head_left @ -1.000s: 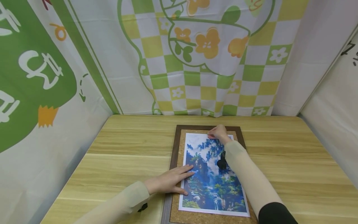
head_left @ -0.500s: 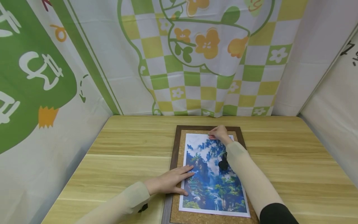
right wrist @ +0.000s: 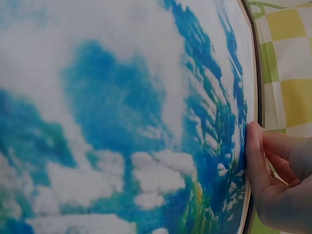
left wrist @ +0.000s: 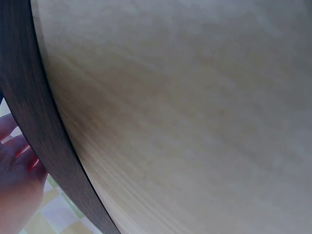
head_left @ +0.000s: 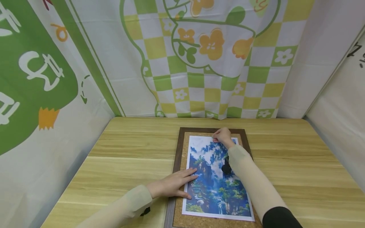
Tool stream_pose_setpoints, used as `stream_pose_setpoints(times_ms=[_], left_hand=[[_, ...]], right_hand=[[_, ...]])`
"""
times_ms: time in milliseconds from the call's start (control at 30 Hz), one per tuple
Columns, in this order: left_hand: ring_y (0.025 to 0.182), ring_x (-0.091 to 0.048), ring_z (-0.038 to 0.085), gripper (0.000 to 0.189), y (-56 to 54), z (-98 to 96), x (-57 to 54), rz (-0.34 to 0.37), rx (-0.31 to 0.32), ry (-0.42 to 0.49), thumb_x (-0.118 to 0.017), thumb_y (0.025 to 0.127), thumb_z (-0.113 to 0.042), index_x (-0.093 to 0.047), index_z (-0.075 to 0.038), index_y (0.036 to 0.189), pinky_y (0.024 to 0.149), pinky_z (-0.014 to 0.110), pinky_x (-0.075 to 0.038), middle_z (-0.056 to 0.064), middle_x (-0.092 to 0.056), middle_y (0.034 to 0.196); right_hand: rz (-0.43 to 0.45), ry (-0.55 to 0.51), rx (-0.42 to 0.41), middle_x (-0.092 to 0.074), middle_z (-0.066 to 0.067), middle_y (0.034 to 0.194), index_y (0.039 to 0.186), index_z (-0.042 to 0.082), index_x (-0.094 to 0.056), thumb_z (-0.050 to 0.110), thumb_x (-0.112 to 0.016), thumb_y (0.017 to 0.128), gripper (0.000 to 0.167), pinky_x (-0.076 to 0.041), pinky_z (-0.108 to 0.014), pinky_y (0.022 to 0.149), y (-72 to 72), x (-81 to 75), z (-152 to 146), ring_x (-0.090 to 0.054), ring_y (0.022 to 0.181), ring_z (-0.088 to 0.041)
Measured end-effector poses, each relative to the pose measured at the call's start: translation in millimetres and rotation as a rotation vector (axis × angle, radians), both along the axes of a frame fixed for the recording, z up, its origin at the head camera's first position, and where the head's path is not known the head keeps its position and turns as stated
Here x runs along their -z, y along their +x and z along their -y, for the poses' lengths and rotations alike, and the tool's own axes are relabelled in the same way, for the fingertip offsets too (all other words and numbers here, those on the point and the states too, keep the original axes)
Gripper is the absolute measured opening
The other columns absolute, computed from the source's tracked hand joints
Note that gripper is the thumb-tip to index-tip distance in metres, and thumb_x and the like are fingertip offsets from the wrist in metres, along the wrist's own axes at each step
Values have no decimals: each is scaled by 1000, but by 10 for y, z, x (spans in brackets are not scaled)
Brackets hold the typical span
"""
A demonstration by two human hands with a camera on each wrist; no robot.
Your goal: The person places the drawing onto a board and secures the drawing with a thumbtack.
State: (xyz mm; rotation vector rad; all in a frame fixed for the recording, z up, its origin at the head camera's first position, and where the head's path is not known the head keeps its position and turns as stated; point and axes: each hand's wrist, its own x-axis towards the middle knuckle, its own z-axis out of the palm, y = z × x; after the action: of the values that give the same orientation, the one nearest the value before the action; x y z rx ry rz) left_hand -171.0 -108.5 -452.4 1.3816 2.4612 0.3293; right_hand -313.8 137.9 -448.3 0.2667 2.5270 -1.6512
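A printed landscape picture of blue mountains, mist and trees lies on a cork board with a dark brown frame. My left hand rests on the picture's left margin, fingers spread and straight. At the top edge of the picture, right of its middle, my right hand has its fingers curled, thumb and fingertips together against the paper. A small greenish speck shows at those fingertips; the fingers hide most of it and I cannot tell what it is. The right wrist view shows this hand right at the paper's edge.
The board lies on a light wood table. A curtain with green and yellow checks hangs behind the table's back edge. Fabric walls stand at left and right. A black wrist camera hangs under the right wrist, over the picture.
Almost nothing has moved. The right hand stays at the top edge of the picture with slight shifts of wrist and forearm; the left hand has kept its place.
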Motion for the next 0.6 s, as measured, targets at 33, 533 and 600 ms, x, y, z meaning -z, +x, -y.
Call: stream_pose_setpoints(times_ms=[33,533,600], left_hand=[[133,-14,24,74,-1,1,-3,1,-2,-1,-55,82,-46,-27,-9,139,106,37,-20,12,-15,146],[132,-19,26,73,8,-16,-39,-43,14,-30,-54,82,-48,-29,-7,138,105,37,-23,14,-19,145],[131,-23,27,71,10,-23,-77,-53,16,-27,-55,82,-46,-33,-6,136,104,37,-26,16,-23,143]], right_hand=[[-2,6,1,-64,-24,74,91,-15,-62,-4,-57,81,16,-52,-23,51,-7,-2,4,-60,48,-11],[58,-99,-80,-64,-18,76,101,-16,-58,1,-53,86,23,-53,-26,60,5,-20,-132,-63,58,-13],[60,-93,-123,-63,-22,82,103,-16,-57,2,-52,87,24,-53,-29,63,44,-70,-164,-63,62,-16]])
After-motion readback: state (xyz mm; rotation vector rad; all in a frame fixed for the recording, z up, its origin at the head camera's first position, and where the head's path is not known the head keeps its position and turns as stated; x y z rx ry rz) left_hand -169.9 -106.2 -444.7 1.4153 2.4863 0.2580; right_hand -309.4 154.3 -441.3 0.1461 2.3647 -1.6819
